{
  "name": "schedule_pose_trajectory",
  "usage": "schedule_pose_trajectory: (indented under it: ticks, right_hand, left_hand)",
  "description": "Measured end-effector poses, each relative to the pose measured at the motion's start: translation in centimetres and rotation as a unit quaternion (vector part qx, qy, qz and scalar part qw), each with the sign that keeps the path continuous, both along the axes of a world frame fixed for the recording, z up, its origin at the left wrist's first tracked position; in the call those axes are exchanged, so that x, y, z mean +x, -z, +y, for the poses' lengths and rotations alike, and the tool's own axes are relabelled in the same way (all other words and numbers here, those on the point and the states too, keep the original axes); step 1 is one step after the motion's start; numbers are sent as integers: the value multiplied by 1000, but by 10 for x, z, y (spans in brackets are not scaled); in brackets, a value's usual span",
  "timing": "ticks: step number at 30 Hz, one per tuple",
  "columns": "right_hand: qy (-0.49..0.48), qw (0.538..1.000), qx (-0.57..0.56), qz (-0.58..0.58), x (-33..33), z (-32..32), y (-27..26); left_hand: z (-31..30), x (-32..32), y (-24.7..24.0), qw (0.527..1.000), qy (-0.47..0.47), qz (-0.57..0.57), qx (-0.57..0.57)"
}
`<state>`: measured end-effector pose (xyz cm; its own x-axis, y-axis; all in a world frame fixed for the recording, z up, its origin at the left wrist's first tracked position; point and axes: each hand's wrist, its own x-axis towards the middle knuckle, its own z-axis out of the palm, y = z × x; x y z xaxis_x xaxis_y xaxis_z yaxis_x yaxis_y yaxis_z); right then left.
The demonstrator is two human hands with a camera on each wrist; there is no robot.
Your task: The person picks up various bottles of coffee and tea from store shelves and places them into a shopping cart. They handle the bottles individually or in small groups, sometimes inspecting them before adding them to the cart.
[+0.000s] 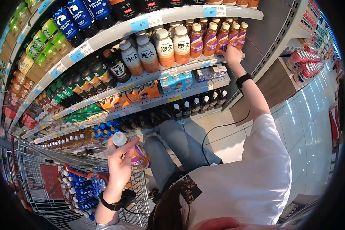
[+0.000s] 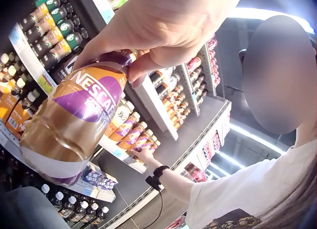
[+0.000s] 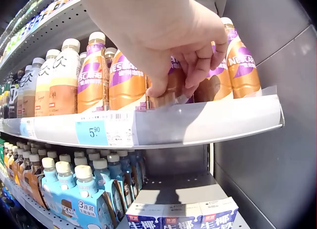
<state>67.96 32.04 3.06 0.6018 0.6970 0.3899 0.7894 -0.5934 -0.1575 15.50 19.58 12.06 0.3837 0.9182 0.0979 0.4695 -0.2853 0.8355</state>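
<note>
In the left hand (image 1: 119, 165) is a Nescafé bottle (image 1: 141, 156) with a purple and orange label and a white cap, held near its top; the left wrist view shows this bottle (image 2: 74, 120) close up, the left hand (image 2: 163, 31) around its neck. The right hand (image 1: 232, 54) reaches to the row of Nescafé bottles at the shelf's right end. Seen from the right wrist, the right hand (image 3: 168, 46) has thumb and fingers around the lower part of one bottle (image 3: 171, 85), between neighbouring bottles (image 3: 126, 83). The palm hides that bottle's top.
White-capped coffee bottles (image 1: 164, 46) stand left of the Nescafé row. Lower shelves hold blue multipacks (image 1: 176, 82) and dark bottles (image 1: 196, 106). A wire shopping cart (image 1: 38, 191) with blue-labelled bottles (image 1: 82, 191) is at the lower left. A cable (image 1: 218, 126) hangs near the knees.
</note>
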Motion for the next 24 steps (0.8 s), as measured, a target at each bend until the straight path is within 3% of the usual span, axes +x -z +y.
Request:
schedule_pose_trajectory:
  ticks: [14,17,18,19,20,22,24]
  right_hand:
    - [-18,1000,-6,14,2,2,0]
    - [-53,997,33,-41,6,0,6]
    - [-25,999,-3,-20,4,0,8]
    - [-32,997,58,-45,-1,-7,18]
    - [-59,975,166,-133,-17,-16,32]
    - [-125,969,193,-93,-59,-33,50]
    - [-310,920,236,37,-122,-58,64]
  left_hand:
    - [0,1,-4,1000,3,7,-2]
    - [2,0,0,998,3,4,57]
    - [2,0,0,998,4,4,64]
    - [1,0,-1,998,0,-8,64]
    - [1,1,-2,998,-1,-21,63]
    - [3,0,1,997,-11,-13,79]
    - [6,-3,4,997,-14,-30,74]
